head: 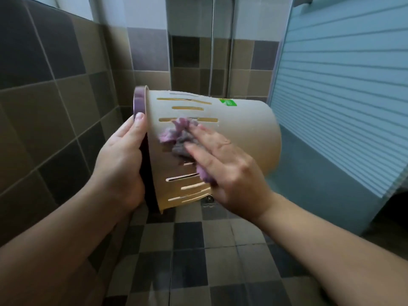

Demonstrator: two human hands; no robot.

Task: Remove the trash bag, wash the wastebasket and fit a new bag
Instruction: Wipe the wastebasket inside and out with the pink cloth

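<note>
While left hand (120, 160) is clamping the rim (139, 100) at 9 o'clock, basket (242, 133) is hanging sideways, axis 9-to-3, base at 3. Right hand (227, 164), fingers (198, 151) flat and apart, is pressing cloth (178, 138) mid-wall, probably heading toward 3.

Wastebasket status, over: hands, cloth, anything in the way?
Left hand grips the purple rim of the wastebasket, held sideways. Right hand presses a purple-grey cloth flat on its slotted wall. Nothing in the way.

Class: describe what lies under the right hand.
A crumpled purple-grey cloth, pressed by the right hand against the side of the wastebasket. The hand covers part of the cloth and some slots.
</note>
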